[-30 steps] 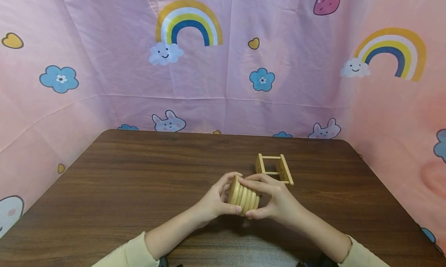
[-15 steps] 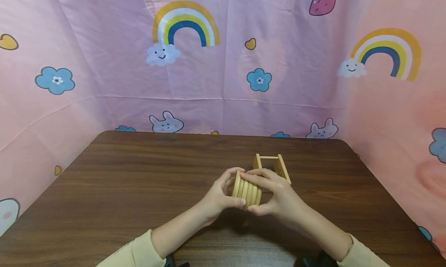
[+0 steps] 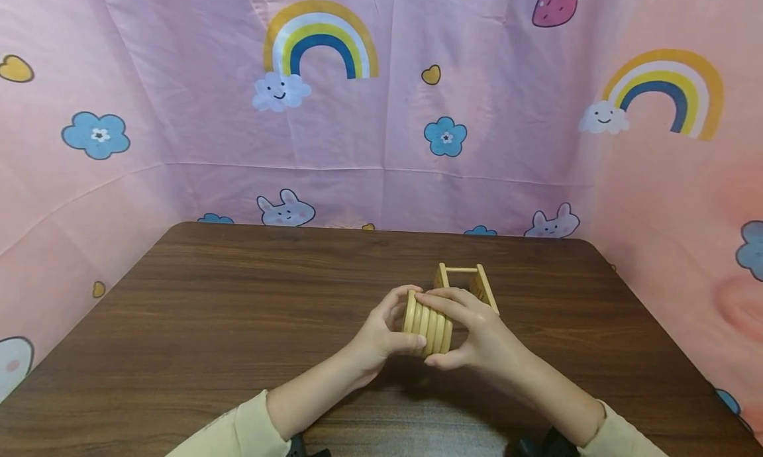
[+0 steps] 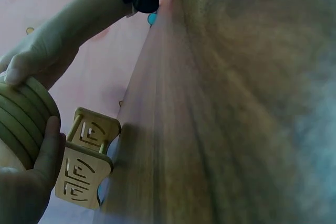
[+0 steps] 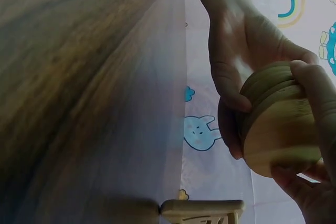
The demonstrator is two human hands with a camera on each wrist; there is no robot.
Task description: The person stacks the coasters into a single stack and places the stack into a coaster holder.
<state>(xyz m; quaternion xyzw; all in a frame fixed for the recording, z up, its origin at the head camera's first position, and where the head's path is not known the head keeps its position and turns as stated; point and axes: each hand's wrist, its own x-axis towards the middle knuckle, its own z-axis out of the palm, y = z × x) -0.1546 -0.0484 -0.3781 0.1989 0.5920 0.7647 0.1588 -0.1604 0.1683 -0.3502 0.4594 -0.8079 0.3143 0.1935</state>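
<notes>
A stack of several round wooden coasters (image 3: 428, 323) is held on its side above the table, edges facing the head camera. My left hand (image 3: 375, 343) grips its left part, thumb on the near edge and fingers over the far edge. From the right, my right hand (image 3: 481, 328) holds the other end between thumb and fingers. A broad flat coaster face (image 5: 281, 135) shows in the right wrist view. Just behind the hands stands a wooden coaster rack (image 3: 486, 289) with dowels; its cut-out side panels (image 4: 79, 177) appear in the left wrist view.
The dark wood-grain table (image 3: 268, 278) extends to both sides of the hands. A printed pink cloth (image 3: 381, 126) hangs behind it and along both sides. Dark straps or devices (image 3: 306, 449) show near the wrists.
Both hands and the coaster stack have shifted slightly right and away from the head camera. They now cover the rack's nearer dowels. The grip looks much the same.
</notes>
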